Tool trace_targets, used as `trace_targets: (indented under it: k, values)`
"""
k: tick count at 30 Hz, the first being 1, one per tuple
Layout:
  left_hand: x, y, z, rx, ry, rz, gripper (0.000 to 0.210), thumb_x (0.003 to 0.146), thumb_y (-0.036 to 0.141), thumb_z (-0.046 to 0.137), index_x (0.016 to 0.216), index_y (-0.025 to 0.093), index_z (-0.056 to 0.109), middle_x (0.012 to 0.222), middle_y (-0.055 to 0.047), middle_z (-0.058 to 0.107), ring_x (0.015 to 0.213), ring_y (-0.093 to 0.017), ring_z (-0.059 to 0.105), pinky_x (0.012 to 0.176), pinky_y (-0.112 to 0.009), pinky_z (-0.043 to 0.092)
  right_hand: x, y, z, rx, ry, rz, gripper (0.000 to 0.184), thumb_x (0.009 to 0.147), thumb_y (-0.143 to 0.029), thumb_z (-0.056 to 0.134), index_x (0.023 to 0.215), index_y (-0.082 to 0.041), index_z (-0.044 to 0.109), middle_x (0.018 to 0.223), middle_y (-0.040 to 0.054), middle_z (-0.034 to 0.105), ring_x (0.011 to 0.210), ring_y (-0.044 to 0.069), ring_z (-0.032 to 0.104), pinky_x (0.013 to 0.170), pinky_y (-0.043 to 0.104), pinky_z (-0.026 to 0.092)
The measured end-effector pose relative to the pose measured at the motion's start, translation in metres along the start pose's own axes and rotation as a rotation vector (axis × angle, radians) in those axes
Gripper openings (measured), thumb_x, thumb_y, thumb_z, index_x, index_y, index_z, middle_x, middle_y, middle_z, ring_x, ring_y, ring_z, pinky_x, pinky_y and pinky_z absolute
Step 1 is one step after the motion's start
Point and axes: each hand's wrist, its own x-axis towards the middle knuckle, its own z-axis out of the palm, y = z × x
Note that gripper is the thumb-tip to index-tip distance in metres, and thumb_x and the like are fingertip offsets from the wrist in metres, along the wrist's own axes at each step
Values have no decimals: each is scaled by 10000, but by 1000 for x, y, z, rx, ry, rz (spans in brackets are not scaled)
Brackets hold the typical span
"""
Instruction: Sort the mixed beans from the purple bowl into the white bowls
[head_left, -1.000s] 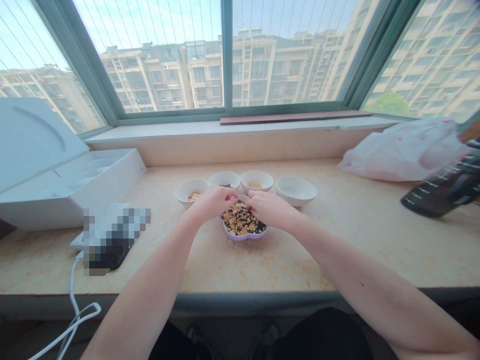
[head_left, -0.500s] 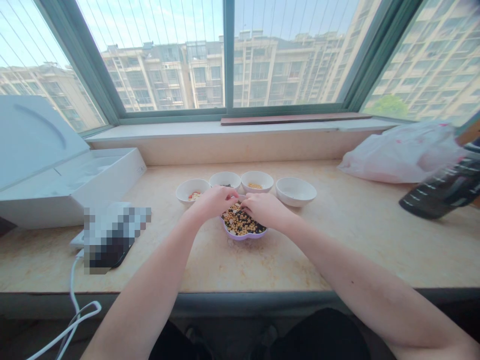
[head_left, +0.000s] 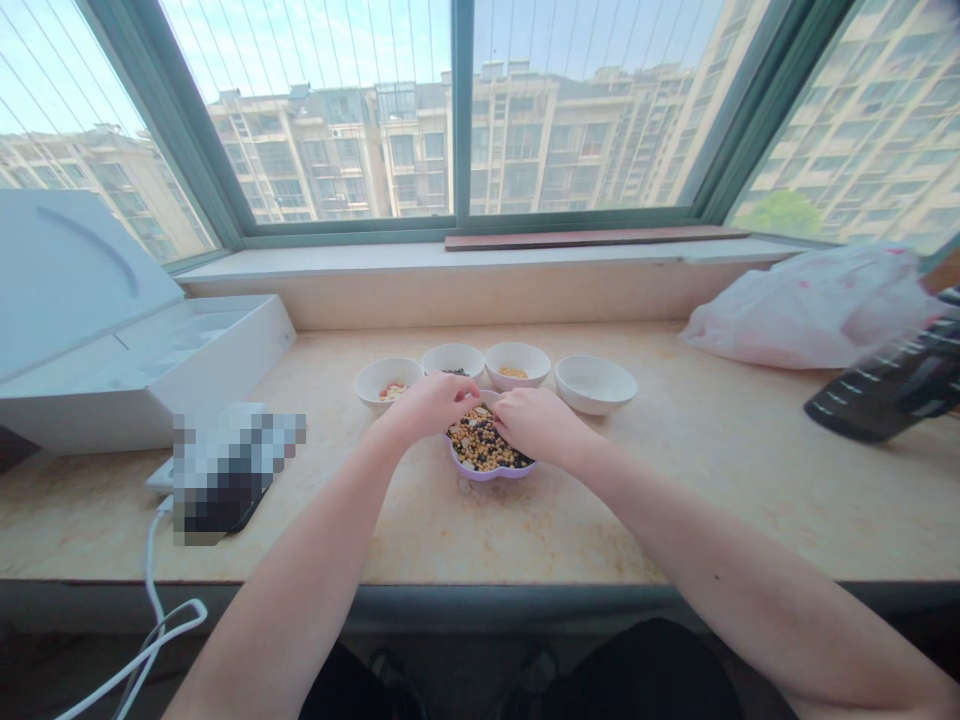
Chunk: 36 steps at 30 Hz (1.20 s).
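Observation:
A scalloped purple dish [head_left: 491,475] sits on the counter before me, full of mixed beans [head_left: 484,442] in yellow, black and pale colours. Over its far left edge is my left hand [head_left: 441,402], with fingers curled and tips close together; whatever they pinch is too small to make out. My right hand [head_left: 536,420] reaches over the right side of the dish, fingers bent down at the beans and partly hidden by the hand itself. Behind stand white bowls: one with red and pale pieces [head_left: 375,380], one with dark beans [head_left: 452,358], one with yellow beans [head_left: 517,364].
A fourth white bowl [head_left: 596,386] stands at the right end of the row. To the left are an open white box [head_left: 217,350], a blurred-out dark device [head_left: 225,500] and a white cable [head_left: 152,570]. A plastic bag [head_left: 802,310] and a dark bottle [head_left: 862,405] are at right.
My right hand has shifted slightly right, widening the gap between my hands. My left hand has hardly moved over the dish. The whole view has drifted a little.

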Motion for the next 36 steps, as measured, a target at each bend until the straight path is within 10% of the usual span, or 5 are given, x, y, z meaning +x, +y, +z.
trace_targets:
  k: [10, 22, 36]
  values:
    - [-1, -1, -1, -23, -2, -4, 289, 930, 366, 539, 1034, 212, 761, 808, -37, 735, 670, -164, 647, 603, -247, 429, 0, 20, -2, 338, 115, -32, 272, 907, -131, 525, 996, -204, 772, 969, 74, 765, 888, 222, 691, 721, 300, 449]
    - [-5, 5, -5, -42, -2, -35, 261, 939, 367, 550, 1028, 227, 752, 865, -37, 742, 693, -158, 651, 629, -257, 444, 1, 31, -12, 1540, 402, 201, 384, 737, -448, 795, 1005, -174, 777, 657, -12, 624, 548, 94, 447, 544, 278, 379]
    - [-3, 14, -8, -77, 199, 59, 286, 976, 364, 526, 1092, 227, 748, 880, -37, 728, 781, -165, 670, 729, -268, 501, 2, 25, -15, 1641, 473, 230, 452, 695, -500, 819, 984, -157, 771, 751, 21, 672, 601, 90, 487, 544, 261, 419]
